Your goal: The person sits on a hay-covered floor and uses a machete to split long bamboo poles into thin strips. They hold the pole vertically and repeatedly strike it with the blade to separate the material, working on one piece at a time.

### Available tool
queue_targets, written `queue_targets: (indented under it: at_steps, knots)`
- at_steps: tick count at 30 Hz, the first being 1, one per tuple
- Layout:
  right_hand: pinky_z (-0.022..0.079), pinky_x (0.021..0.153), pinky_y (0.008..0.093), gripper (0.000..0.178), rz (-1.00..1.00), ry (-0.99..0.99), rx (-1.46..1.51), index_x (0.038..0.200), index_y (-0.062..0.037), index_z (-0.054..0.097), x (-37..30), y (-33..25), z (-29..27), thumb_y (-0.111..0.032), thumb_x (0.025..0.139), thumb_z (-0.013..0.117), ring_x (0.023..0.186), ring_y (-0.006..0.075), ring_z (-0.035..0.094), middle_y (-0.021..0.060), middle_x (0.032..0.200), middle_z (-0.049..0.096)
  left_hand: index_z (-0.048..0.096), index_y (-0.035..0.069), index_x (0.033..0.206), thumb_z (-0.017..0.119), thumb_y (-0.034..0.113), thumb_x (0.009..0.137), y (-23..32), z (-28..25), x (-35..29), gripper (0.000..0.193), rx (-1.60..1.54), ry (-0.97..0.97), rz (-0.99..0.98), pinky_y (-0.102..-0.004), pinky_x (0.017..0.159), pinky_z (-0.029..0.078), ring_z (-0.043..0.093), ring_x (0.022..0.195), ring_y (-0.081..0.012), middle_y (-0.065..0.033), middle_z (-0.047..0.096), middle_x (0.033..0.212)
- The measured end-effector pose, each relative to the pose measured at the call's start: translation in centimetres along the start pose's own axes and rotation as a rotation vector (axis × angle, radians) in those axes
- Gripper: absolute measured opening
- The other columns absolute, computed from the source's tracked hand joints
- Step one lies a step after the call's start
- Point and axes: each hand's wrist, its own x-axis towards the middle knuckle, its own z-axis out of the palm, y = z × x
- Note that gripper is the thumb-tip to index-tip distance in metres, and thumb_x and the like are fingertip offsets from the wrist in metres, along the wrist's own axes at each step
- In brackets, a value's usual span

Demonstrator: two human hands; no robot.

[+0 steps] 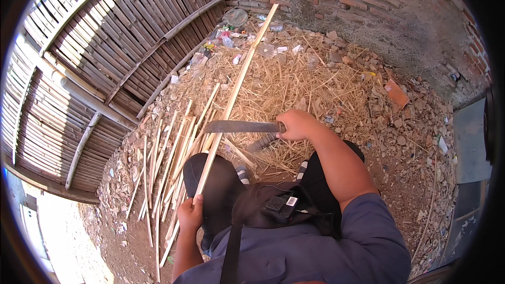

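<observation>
My left hand (190,213) is closed on the near end of a long pale bamboo strip (238,85), beside my left knee. From there the strip slants up and away toward the brick wall. My right hand (299,125) grips the handle of a machete (242,127). Its broad dark blade points left and lies across the strip; I cannot tell whether it touches. Below the blade is a dark ridged cylindrical thing (262,142), partly hidden. Several split bamboo strips (167,171) lie in a loose pile on the ground to the left of my knee.
A heap of straw-like shavings (284,73) spreads ahead, with rubble and litter around it. A bamboo slat fence (121,37) stands on the left, a brick wall (363,0) at the back. An orange tile piece (396,93) lies on the right near a grey panel (470,139).
</observation>
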Motion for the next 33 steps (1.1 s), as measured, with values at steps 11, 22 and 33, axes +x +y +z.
queue_targets:
  at_steps: [11,22,33]
  knots:
    - [0.052,0.077,0.0442,0.036,0.114,0.148,0.134,0.103,-0.0061,0.071,0.1,3.6,0.3,-0.034,0.081,0.079,0.086,0.0336,0.069,0.017,0.087,0.07,0.056,-0.001,0.064,0.066,0.048,0.094,0.9,0.0,0.1,0.059,-0.019,0.004,0.008,-0.0418,0.051,0.038,0.049,0.049,-0.0223,-0.0133,0.051,0.053]
    - [0.053,0.073,0.0444,0.035,0.033,0.101,0.032,0.1,-0.009,0.072,0.4,2.3,0.0,-0.035,0.078,0.081,0.08,0.0319,0.069,0.0139,0.081,0.069,0.058,-0.001,0.067,0.066,0.048,0.095,0.4,-0.2,0.0,0.057,0.002,0.002,-0.013,-0.0409,0.051,0.038,0.049,0.049,-0.0207,-0.0122,0.051,0.052]
    - [0.052,0.074,0.0446,0.034,0.016,0.068,0.136,0.101,-0.0068,0.071,-0.1,2.5,0.6,-0.032,0.081,0.079,0.083,0.0336,0.068,0.0163,0.083,0.069,0.056,-0.001,0.065,0.066,0.046,0.095,0.7,0.1,-0.1,0.056,-0.019,0.02,0.031,-0.0409,0.051,0.037,0.047,0.049,-0.02,-0.0126,0.051,0.052]
